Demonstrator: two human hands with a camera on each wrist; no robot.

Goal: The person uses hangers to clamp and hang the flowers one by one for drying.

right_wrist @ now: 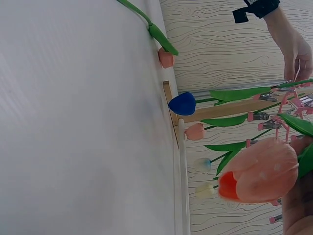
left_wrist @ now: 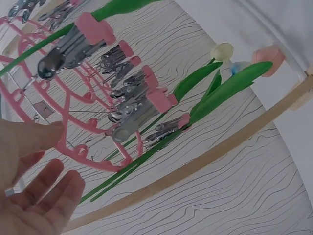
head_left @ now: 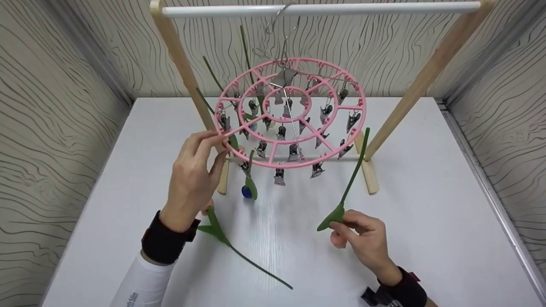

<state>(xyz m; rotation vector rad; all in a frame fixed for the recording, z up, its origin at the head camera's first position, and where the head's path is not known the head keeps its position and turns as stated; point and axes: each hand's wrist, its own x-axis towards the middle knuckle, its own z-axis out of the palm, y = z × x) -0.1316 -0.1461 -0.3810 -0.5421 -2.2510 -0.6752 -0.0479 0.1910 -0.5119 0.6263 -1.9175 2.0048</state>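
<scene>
A pink round clip hanger (head_left: 273, 165) hangs by its metal hook from a white rod. My left hand (head_left: 192, 175) pinches the left rim of that hanger between thumb and fingers. In my right hand (head_left: 364, 238) an artificial tulip is gripped by its green leaves (head_left: 332, 218), stem pointing up, right of the hanger. Its pink bloom (right_wrist: 261, 171) points down and shows large in the right wrist view. A blue tulip (head_left: 246, 192) hangs bloom-down from a front-left clip. More tulips, pink (right_wrist: 195, 131), pale blue (right_wrist: 202, 164) and cream (right_wrist: 205, 190), hang from clips on the left side.
Another pink tulip (head_left: 217, 230) lies on the white table (head_left: 426, 204), partly behind my left wrist. Wooden legs (head_left: 409, 102) hold up the white rod (head_left: 375, 7). Several metal clips (head_left: 279, 177) with pink tips dangle from the hanger. Wood-grain patterned walls (head_left: 384, 42) enclose the table.
</scene>
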